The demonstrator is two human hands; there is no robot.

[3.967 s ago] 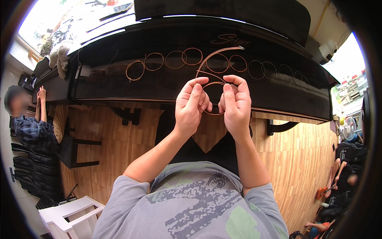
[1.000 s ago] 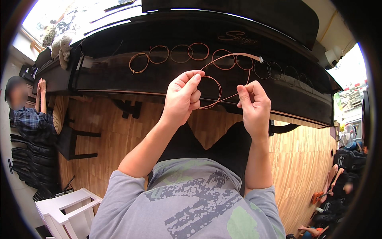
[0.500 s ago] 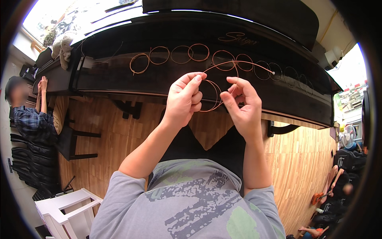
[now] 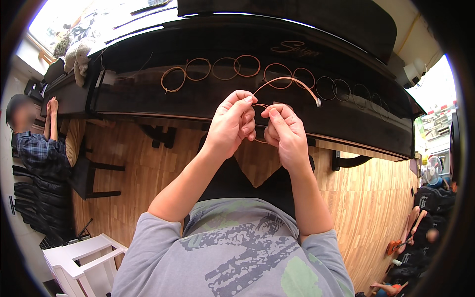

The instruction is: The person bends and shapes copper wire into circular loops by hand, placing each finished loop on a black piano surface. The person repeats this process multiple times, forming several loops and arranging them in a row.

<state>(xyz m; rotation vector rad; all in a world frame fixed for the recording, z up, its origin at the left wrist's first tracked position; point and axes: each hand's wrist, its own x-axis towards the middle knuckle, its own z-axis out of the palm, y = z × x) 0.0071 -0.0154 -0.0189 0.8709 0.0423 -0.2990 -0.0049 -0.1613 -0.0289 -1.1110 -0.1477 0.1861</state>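
Observation:
Above the front of a closed black piano I hold a copper-coloured instrument string wound into a small coil. My left hand pinches the coil between thumb and fingers. Close beside it, my right hand has thumb and fingertips pressed together on the coil's right side. The string's loose end arches up and right over both hands to a pale tip. Most of the coil is hidden by my fingers. Beyond my hands, several coiled strings lie in a row on the piano, copper ones at left and middle, thinner silvery ones at right.
A plush toy sits at the piano's far left. At left, another person in a plaid shirt sits near a black bench. A white stool stands at lower left. At right are black bags and a fan.
My right hand has moved left and its fingers have closed on the coil. The string's loose end now swings lower and further left, its tip pointing down. My left hand stays nearly still.

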